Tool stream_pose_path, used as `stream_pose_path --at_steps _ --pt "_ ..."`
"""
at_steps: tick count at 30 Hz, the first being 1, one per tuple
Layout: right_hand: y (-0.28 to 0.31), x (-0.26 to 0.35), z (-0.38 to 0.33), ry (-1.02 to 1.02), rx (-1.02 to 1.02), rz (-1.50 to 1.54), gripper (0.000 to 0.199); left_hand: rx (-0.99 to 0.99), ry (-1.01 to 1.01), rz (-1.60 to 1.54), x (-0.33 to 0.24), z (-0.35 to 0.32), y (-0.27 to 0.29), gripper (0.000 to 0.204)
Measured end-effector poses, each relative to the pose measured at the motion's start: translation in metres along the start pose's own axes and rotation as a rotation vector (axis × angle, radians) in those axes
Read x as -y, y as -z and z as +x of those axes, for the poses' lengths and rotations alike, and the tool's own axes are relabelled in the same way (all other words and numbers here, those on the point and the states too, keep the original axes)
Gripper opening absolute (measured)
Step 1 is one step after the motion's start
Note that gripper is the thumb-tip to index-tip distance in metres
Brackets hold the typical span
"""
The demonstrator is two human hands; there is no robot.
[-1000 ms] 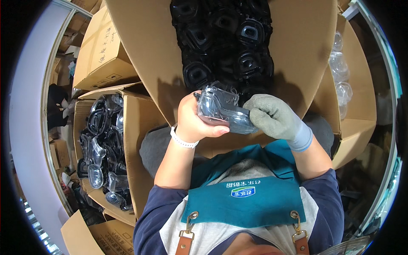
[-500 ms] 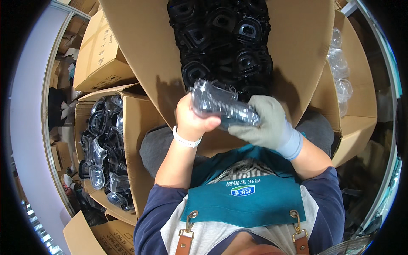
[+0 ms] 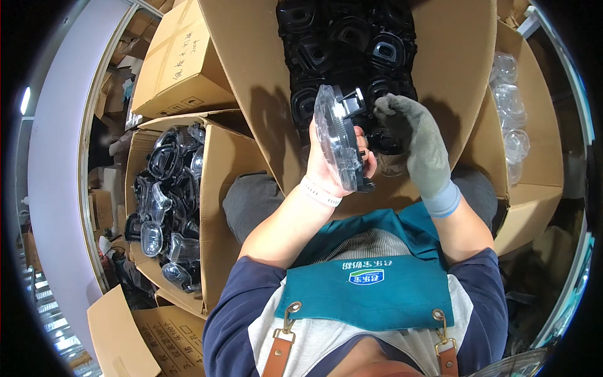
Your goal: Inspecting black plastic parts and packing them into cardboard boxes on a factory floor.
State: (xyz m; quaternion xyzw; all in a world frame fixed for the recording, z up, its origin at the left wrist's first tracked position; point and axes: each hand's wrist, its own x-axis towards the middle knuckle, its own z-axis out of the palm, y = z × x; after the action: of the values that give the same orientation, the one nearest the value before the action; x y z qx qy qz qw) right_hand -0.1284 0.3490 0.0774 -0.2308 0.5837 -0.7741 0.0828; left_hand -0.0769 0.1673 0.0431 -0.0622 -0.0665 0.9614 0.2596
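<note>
My left hand (image 3: pixel 323 160), bare with a white wristband, is closed around a headlamp shell (image 3: pixel 339 135). The shell stands on edge, with a ribbed clear lens toward the left and a black housing with brackets toward the right. To its right, apart from it, my right hand (image 3: pixel 424 144) is raised in a grey glove, fingers stretched and slightly bent with nothing visible in them. Beyond both hands, black lamp housings (image 3: pixel 352 34) sit packed in rows in a large cardboard box (image 3: pixel 242 63).
An open carton (image 3: pixel 229 154) at the left holds black housings with clear lenses (image 3: pixel 169 182). Another carton (image 3: pixel 534 135) at the right holds stacked clear lens covers (image 3: pixel 510 103). A closed carton (image 3: pixel 179 63) stands at the far left, and open flaps (image 3: pixel 119 333) lie near left.
The headlamp shell was held between both hands. My right hand has let go and moved up and right; my left hand has turned the shell upright and moved it right.
</note>
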Motion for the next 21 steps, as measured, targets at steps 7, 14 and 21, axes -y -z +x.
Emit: stream_pose_path --at_steps 7,14,21 --pt "0.054 0.016 0.016 0.743 -0.643 -0.587 0.049 0.095 0.079 -0.163 0.009 -0.027 -0.015 0.035" --pt "0.129 0.003 0.043 0.160 -0.660 -0.607 0.062 -0.305 -0.788 0.287 -0.047 -0.134 -0.077 0.039" --pt "0.196 -0.015 0.034 -0.096 -0.467 -0.914 0.056 -0.710 -1.554 0.408 -0.203 -0.315 -0.066 0.056"
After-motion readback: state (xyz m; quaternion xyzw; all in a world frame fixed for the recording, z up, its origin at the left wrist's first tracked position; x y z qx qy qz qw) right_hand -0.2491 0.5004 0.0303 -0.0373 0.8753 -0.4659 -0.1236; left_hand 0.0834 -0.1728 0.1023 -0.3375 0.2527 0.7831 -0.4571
